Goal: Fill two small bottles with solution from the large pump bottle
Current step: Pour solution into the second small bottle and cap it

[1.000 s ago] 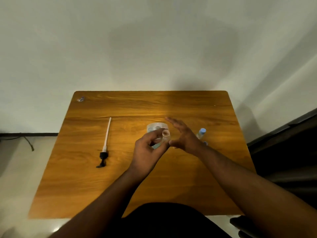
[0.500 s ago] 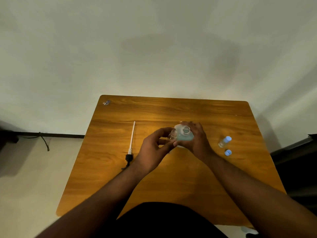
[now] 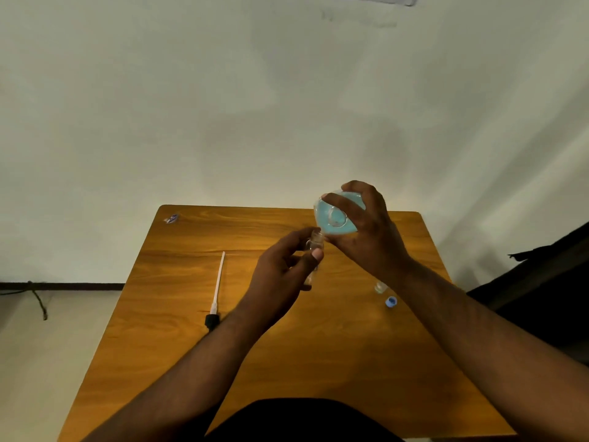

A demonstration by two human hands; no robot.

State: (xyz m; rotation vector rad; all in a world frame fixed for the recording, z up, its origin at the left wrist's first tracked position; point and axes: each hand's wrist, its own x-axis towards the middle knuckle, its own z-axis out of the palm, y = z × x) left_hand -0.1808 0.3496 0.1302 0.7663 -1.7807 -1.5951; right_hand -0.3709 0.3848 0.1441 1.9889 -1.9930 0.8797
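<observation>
Presently, step in hand: pouring judged to be starting; the large bottle is tilted over the small one.
Large bottle (image 3: 334, 218): held raised above the far part of the table (image 3: 178, 346), tipped so its open mouth points down and left; teal solution is seen pooled toward the mouth.
Right hand (image 3: 366, 234): fingers and thumb are wrapped round the large bottle's body.
Small bottle (image 3: 315, 242): held roughly upright, its open neck just beside and below the large bottle's mouth; whether the two rims touch cannot be told.
Left hand (image 3: 287, 269): fingers are curled round the small bottle, thumb pressed on its side.
Fill level: not readable; most of the small bottle is hidden by the fingers.
Second small bottle (image 3: 381, 287): seen on the table beside the right forearm, largely hidden.
Blue cap (image 3: 390, 302): lying loose near it.
Pump head with dip tube (image 3: 216, 291): laid on the table, well apart to the left.
Risk 1: a wide mouth over a narrow neck; solution may be spilled past the rim if the tilt is steepened too quickly.
Risk 2: overflow is likely if the level stays hidden by the grip.
Risk 3: wetted fingers may cause the small bottle to slip.
</observation>
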